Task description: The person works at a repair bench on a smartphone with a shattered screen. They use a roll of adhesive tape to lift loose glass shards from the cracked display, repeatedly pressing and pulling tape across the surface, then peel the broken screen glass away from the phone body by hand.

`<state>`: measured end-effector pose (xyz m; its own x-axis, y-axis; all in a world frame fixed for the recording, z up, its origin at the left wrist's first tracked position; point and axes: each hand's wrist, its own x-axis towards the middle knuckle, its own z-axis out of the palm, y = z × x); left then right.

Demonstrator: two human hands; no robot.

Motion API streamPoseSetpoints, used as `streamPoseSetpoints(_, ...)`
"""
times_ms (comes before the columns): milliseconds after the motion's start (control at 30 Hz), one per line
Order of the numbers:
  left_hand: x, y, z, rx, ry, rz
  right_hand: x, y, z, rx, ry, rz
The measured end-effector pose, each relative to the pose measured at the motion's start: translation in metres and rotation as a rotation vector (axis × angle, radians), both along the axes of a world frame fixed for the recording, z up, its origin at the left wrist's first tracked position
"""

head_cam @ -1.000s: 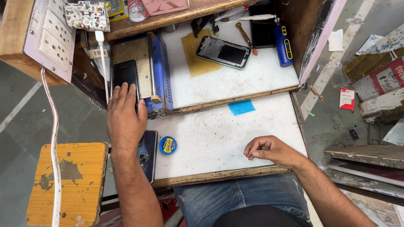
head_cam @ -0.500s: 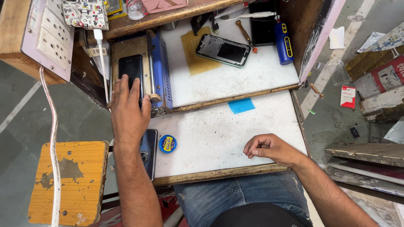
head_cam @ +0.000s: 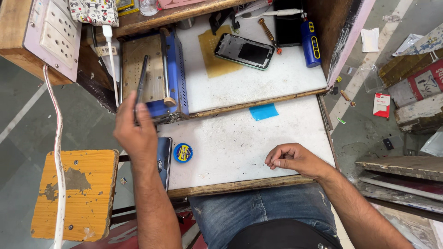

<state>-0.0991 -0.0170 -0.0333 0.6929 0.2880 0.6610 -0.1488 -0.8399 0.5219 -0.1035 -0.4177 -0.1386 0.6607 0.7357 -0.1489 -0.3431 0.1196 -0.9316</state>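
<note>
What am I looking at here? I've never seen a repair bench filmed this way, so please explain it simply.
The camera sits on a person's head and looks down at their own two bare hands and lap. The left hand lifts a thin dark phone panel, seen edge-on, over a blue-sided flat machine. The right hand rests loosely curled on the white worktable, holding nothing that shows. Also there: a small round blue tin, a phone frame on the raised shelf, a screwdriver, and a wall socket board.

Phone repair workshop. Opened phone [head_cam: 243,50], screwdriver [head_cam: 269,30], blue heating plate machine [head_cam: 157,76] on a scuffed white bench [head_cam: 258,133]. Wall socket board [head_cam: 55,34] alongside.
</note>
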Motion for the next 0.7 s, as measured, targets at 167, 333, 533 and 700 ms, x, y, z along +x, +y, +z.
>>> streamPoseSetpoints(167,-0.014,-0.022,0.012,-0.858,-0.098,-0.265,0.001,0.001,0.001,0.016,-0.028,-0.007)
streamPoseSetpoints(333,0.011,-0.073,-0.019,-1.0,0.595,-0.416,-0.001,-0.009,0.016,-0.233,-0.333,-0.267)
streamPoseSetpoints(533,0.037,-0.147,-0.066,-0.673,1.194,-0.343,-0.016,0.005,0.041,-0.638,-0.95,-0.371)
streamPoseSetpoints(700,0.02,-0.143,-0.066,-0.235,0.787,-0.286,-0.032,0.032,0.039,-0.988,-1.162,-0.171)
